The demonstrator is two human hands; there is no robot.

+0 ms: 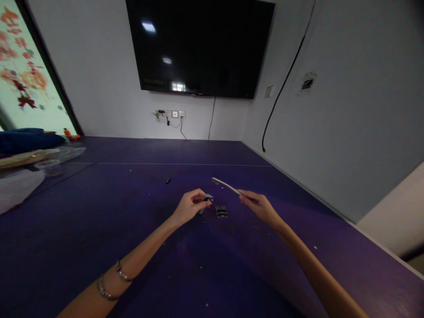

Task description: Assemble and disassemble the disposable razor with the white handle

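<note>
My right hand (pixel 257 204) is closed around the handle of a pale toothbrush (pixel 227 185), its bristled head pointing left and slightly up. Between the fingertips of my left hand (pixel 192 205) is a small black-and-silver piece (pixel 208 198), too small to name. A greyish part (pixel 201 211) shows just below those fingers; whether it belongs to the held piece I cannot tell. The brush head is up and to the right of the piece, apart from it. On the purple surface (pixel 185 256) between my hands lies a small dark rectangular part (pixel 221 211) with slots.
A small black object (pixel 168 181) lies beyond my left hand. Plastic bags (pixel 20 187) and dark blue cloth (pixel 31 139) are piled at the far left, near an orange item (pixel 70 134). A black cable (pixel 285 84) hangs along the right wall; a television (pixel 202 48) is on the back wall.
</note>
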